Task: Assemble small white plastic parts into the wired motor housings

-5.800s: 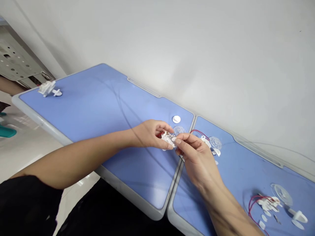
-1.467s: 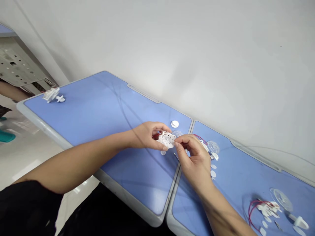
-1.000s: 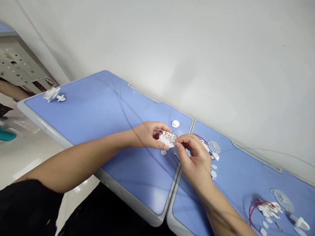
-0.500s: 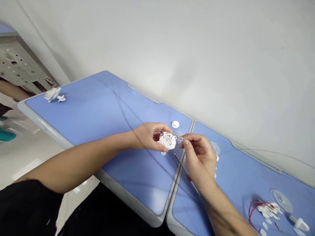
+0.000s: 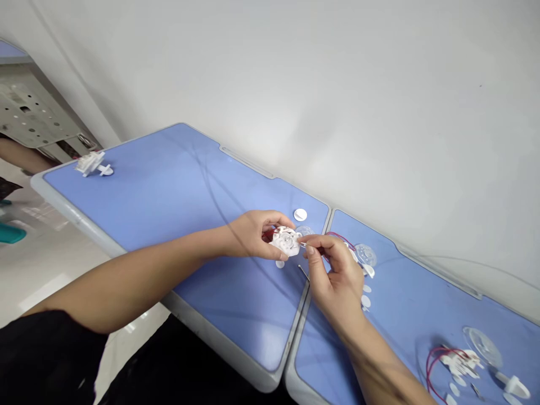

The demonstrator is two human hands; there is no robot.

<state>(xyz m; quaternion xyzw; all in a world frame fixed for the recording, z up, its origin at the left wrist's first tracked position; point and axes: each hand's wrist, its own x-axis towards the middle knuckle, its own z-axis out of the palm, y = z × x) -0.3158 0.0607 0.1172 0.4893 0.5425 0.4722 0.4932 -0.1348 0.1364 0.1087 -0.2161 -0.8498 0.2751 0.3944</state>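
My left hand grips a white round plastic housing by its edge, above the blue table. Red wire shows between its thumb and fingers. My right hand is closed in a pinch on a small, thin, pale part at the housing's right side; its kind is too small to make out. Under the hands lie a clear plastic disc and a small white disc. The metal shaft of a screwdriver shows beside my right hand, its handle hidden beneath it.
A white round cap lies behind the hands. Further right are a clear disc, white pieces, and another white part with red wires. A white assembly stands at the far left corner. A wall rises behind the tables.
My right hand has moved left, bringing the small part up to the housing's edge. Red wires and white pieces behind it have come into view. My left hand stays in place.
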